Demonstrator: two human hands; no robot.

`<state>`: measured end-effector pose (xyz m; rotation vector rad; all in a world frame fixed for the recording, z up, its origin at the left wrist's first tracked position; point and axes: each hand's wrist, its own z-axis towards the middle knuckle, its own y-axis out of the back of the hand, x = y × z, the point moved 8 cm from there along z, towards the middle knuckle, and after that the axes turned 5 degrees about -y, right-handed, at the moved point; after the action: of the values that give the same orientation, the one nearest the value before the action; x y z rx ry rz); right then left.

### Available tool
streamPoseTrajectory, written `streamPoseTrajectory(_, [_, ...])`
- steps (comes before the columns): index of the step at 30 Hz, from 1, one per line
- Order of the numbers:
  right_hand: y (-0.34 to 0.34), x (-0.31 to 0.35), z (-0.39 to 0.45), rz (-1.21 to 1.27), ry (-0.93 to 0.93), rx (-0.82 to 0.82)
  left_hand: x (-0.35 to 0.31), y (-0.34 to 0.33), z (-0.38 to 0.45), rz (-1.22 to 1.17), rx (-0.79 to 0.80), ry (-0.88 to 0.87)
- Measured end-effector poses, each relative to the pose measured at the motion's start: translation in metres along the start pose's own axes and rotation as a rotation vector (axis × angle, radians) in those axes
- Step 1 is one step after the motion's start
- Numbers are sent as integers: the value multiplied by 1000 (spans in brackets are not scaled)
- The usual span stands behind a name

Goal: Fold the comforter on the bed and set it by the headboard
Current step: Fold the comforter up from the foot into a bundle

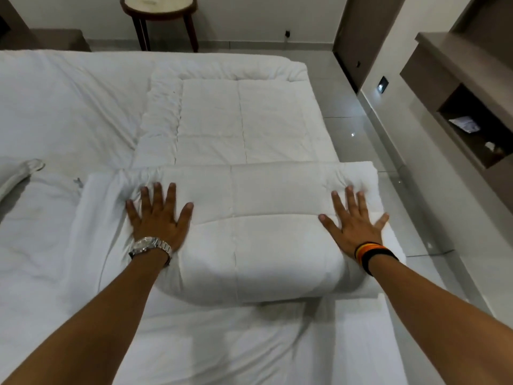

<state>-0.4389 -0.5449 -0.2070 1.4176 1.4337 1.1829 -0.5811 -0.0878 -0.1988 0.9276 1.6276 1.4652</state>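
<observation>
The white quilted comforter (244, 151) lies as a long strip down the right side of the bed (61, 112). Its near end is doubled over into a thick fold (249, 245) in front of me. My left hand (158, 215), with a metal watch on the wrist, presses flat on the fold's left part, fingers spread. Flat on the right part rests my right hand (354, 220), fingers spread too, coloured bands on its wrist. The headboard is not in view.
A pillow corner (19, 173) shows at the left edge. A round wooden side table (159, 12) stands past the bed's far side. Tiled floor (361, 129) runs along the bed's right edge, with a wall unit and open niche (472, 129) beyond it.
</observation>
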Motion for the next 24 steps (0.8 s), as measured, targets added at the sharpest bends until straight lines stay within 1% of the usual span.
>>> streamPoseTrajectory(2, [1, 7, 10, 48, -2, 33, -4, -5, 12, 1, 49, 16])
streamPoseTrajectory(3, [6, 11, 7, 87, -8, 19, -5, -3, 10, -18, 60, 28])
streamPoseTrajectory(4, [9, 12, -3, 149, -28, -29, -7, 2, 1, -53, 51, 41])
streamPoseTrajectory(6, [13, 0, -41, 373, -150, -187, -3, 17, -32, -160, -66, 109])
streamPoseTrajectory(7, [10, -12, -66, 533, -278, -251, 3, 22, -56, -238, -133, 191])
streamPoseTrajectory(8, [2, -25, -92, 722, -436, -269, 10, 24, -85, -338, -173, 308])
streamPoseTrajectory(10, [-32, -39, -135, 1061, -728, -187, 16, 8, -144, -574, -173, 582])
streamPoseTrajectory(11, [-49, -38, -149, 1169, -801, -135, 15, -3, -169, -695, -161, 702])
streamPoseTrajectory(12, [-63, -34, -154, 1245, -817, -108, 11, -15, -183, -817, -157, 769])
streamPoseTrajectory(15, [-77, -21, -141, 1373, -755, -140, 2, -34, -190, -1076, -223, 773])
streamPoseTrajectory(17, [-76, -17, -124, 1390, -748, -177, 3, -35, -179, -1132, -274, 786])
streamPoseTrajectory(21, [-85, -17, -103, 1347, -766, -257, 13, -49, -165, -1172, -314, 888])
streamPoseTrajectory(24, [-85, -16, -99, 1333, -784, -313, 23, -53, -160, -1191, -295, 925])
